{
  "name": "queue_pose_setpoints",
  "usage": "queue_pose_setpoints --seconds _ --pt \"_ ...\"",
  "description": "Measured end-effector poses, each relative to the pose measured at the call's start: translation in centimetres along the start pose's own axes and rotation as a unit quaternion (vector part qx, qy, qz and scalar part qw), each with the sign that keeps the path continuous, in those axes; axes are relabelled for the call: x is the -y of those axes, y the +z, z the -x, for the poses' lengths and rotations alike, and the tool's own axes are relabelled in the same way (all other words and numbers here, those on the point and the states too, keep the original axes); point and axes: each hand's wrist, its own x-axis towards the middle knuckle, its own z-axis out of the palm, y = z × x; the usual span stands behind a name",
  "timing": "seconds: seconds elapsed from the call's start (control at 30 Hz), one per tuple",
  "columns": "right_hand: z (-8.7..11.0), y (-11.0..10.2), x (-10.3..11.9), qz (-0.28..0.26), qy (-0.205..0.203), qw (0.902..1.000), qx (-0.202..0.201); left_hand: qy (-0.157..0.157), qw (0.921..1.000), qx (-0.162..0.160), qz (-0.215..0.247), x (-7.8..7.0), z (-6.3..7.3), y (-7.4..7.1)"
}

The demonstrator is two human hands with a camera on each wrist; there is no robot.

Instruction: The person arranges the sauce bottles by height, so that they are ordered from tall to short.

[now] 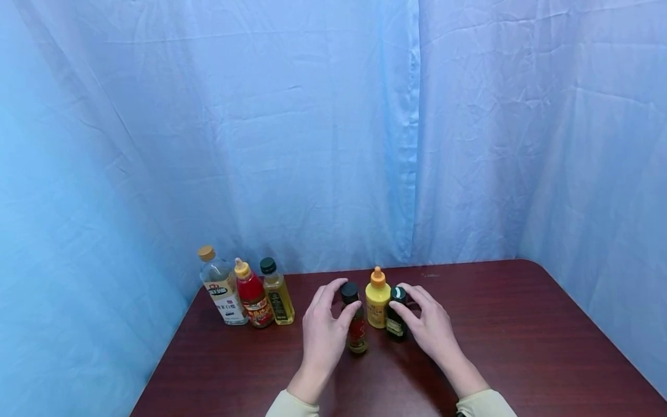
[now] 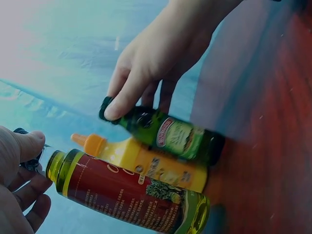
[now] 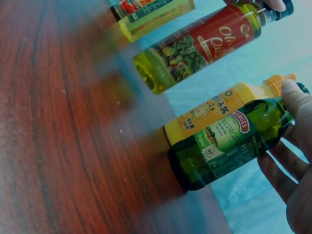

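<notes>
So I was watching the feeds from my end, and both hands were busy. The left hand [image 1: 323, 327] had the red-labelled Olive Oil bottle [image 1: 357, 333] pinched by its black cap [image 1: 350, 292], thumb against fingers. I couldn't tell whether its base was touching the table [image 1: 521, 336] or just clear of it. The right hand [image 1: 429, 324] gripped the dark green Borges extra virgin olive oil bottle [image 3: 219, 146] up at the cap and neck, upright or close to it, right of the yellow squeeze bottle [image 1: 377, 301]. The yellow one sat between the two held bottles, really near the Borges.

Handling-wise, my guess was that both oil bottles were stiff and fairly heavy low down, slick if any oil had dribbled, and breakable if they were glass. A cap pinch probably let them swing; I'd have trusted the neck or upper body more. The yellow one looked softer, so I'd have gone gently round its middle.
</notes>
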Motion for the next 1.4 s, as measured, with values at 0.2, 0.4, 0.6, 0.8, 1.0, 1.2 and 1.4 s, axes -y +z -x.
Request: queue_pose_setpoints --seconds 0.2,0.4,0.6,0.8,1.0,1.2,1.4 --pt "0.0 0.0 0.0 -0.001 -0.001 1.0 -0.001 0.002 0.9993 -0.031 -0.021 0.6 -1.3 -1.3" --pt "0.0 0.0 -0.1 -0.004 -0.006 1.0 -0.003 0.001 0.998 -0.049 -0.041 1.4 -2.6 -2.5" --pt "0.0 -0.1 0.0 -0.001 -0.006 1.0 0.0 0.002 0.9963 -0.068 -0.051 2.6 -3.8 -3.6" --pt "0.0 -0.1 0.1 0.005 0.002 1.0 0.006 0.003 0.9943 -0.087 -0.061 3.7 -4.6 -4.2" --pt "0.0 -0.2 0.2 0.005 0.004 1.0 0.007 -0.007 0.9927 -0.094 -0.075 4.7 -5.1 -4.4" --pt "0.0 -0.2 0.2 0.006 0.005 0.9999 0.008 -0.002 0.9907 -0.102 -0.09 5.4 -5.3 -4.3" --pt "0.0 -0.1 0.2 0.004 0.008 0.9999 0.01 -0.019 0.9893 -0.098 -0.107 5.9 -5.1 -4.2"
